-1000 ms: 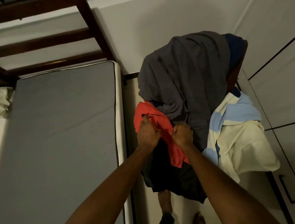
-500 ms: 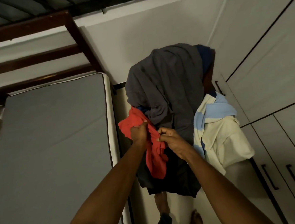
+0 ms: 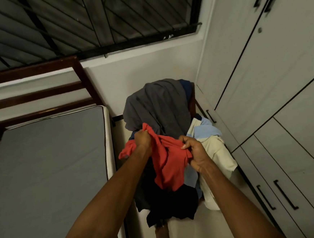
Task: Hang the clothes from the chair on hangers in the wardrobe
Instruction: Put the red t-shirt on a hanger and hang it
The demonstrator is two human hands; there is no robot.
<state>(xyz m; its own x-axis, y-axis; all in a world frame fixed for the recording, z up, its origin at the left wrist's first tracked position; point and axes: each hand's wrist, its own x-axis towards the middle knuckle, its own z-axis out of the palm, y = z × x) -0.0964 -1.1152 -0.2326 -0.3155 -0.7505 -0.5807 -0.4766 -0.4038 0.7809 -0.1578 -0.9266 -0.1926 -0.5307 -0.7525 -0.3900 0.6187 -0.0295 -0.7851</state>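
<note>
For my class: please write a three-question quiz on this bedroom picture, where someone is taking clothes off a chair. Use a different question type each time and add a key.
1. True or false: both hands grip the red garment.
2. Which garment is draped over the top of the chair? A) grey garment B) a green one C) a striped yellow one
3. Fill in: the wardrobe doors are ____.

Key
1. True: the left hand and the right hand each hold a bunch of it.
2. A
3. closed
</note>
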